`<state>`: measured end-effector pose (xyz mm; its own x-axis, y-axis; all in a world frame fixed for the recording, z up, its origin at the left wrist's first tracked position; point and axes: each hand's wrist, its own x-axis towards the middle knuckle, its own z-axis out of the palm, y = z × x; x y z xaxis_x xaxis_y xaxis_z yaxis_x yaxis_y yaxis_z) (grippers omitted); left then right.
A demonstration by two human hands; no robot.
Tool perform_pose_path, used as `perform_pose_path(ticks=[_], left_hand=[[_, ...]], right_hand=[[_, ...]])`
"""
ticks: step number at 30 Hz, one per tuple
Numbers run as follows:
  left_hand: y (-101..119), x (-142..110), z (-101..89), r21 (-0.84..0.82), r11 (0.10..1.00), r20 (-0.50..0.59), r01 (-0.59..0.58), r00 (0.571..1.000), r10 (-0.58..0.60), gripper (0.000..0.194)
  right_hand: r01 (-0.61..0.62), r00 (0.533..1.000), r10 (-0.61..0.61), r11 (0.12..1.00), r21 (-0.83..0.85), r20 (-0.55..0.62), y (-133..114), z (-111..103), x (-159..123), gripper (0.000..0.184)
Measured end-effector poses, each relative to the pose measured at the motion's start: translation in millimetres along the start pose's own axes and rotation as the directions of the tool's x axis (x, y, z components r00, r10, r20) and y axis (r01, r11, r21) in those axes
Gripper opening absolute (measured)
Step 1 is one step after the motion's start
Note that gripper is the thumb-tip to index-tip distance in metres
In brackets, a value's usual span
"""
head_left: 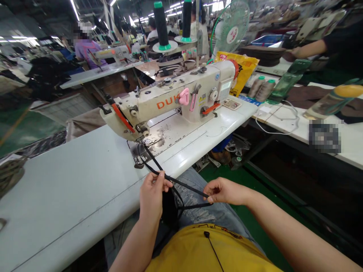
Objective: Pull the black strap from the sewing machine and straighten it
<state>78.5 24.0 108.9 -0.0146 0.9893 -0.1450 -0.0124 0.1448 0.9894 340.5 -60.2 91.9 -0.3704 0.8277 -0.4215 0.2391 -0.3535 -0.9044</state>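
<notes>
1. Yellow top (210,251) of the wearer lies nearest the camera; a dark toggle on a black cord hangs down its front.
2. Black strap (187,185): located above the lap, in front of the sewing machine (195,92). Its long axis slants from the right hand (221,190) past the left hand (153,185), pointing away and leftward to the needle end of the machine.
3. Two lengths of strap run between the left hand and the needle area, crossing the edge of the white worktop (82,177). Whether they sit under the presser foot cannot be told.
4. Left hand: nearly closed, strap pinched between thumb and forefinger, other fingers loosely curled.
5. Right hand: narrow pinch on the strap, fingers bent. Just there, the strap doubles back leftward, over the jeans (204,215).
6. Dark material hangs below the left hand; its form is unclear.
</notes>
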Motion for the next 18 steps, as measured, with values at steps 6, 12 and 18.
perform_pose_path(ticks=[6, 12, 18], left_hand=[[0, -1, -0.6, 0.024, 1.000, 0.033, -0.018, 0.999, 0.017, 0.036], [1, -1, 1.7, 0.012, 1.000, 0.046, 0.012, 0.999, -0.012, 0.039], [15, 1, 10.1, -0.052, 0.994, 0.059, 0.097, 0.994, -0.094, 0.046]], right_hand=[[-0.007, 1.000, 0.007, 0.999, 0.048, -0.002, 3, 2, -3, 0.046], [-0.048, 0.998, 0.048, 0.999, 0.022, 0.027, -3, 6, 0, 0.040], [0.059, 0.998, -0.051, 0.963, -0.264, 0.038, 32, 4, 18, 0.038]])
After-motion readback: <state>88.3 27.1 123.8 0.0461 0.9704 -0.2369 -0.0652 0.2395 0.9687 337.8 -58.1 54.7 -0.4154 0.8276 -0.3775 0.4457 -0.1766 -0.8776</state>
